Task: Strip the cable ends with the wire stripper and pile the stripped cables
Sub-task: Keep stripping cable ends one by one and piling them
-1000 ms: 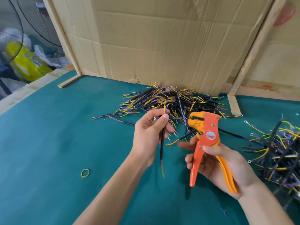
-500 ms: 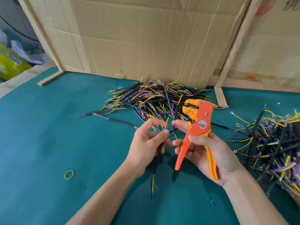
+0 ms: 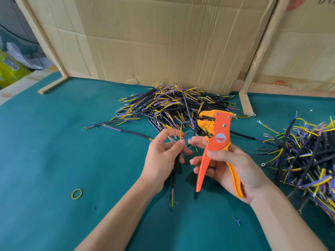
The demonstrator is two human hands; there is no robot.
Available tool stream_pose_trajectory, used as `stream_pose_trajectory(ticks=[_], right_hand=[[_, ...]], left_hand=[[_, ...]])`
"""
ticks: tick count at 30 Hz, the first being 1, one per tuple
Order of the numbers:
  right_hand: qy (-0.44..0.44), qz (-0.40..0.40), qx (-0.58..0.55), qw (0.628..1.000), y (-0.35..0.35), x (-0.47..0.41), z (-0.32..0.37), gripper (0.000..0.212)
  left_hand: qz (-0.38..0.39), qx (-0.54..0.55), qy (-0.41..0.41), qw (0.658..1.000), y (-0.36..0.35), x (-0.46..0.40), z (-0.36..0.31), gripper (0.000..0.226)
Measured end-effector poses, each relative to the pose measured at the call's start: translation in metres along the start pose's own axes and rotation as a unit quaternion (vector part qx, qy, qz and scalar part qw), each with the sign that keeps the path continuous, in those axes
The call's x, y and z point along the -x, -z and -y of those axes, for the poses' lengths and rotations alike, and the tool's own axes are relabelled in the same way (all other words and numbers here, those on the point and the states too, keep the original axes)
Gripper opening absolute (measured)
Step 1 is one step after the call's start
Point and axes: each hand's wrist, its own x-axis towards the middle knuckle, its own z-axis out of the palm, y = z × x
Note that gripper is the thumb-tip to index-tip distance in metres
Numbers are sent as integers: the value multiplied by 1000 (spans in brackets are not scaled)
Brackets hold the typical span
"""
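1. The black cable hung upright above the green table mat, gripped by the left hand near its top; its yellow and blue cores pointed down at the lower end.
2. The right hand was closed round the handles of the orange wire stripper, head up, while its forefinger met the cable's upper cores by the left thumb.
3. A large cable pile lay just behind the hands, against the cardboard wall.
4. A second cable pile reached the mat's right edge.
5. A yellow rubber band lay on open mat left of the forearms, well apart from both piles.
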Motion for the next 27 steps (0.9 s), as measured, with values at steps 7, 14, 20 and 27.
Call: stream_pose_trajectory(ticks=[7, 14, 20, 27], right_hand=[[7, -4, -22, 1000, 1, -2, -2, 50], [14, 6, -22, 1000, 1, -1, -3, 51], [10, 12, -10, 1000, 0, 0, -4, 54], [1, 6, -3, 1000, -3, -2, -4, 54]], left_hand=[[10, -2, 3, 1000, -2, -1, -3, 16], [0, -62, -9, 998, -6, 1, 0, 17], [-36, -145, -40, 988, -7, 0, 2, 20], [-53, -102, -21, 993, -6, -1, 0, 15]])
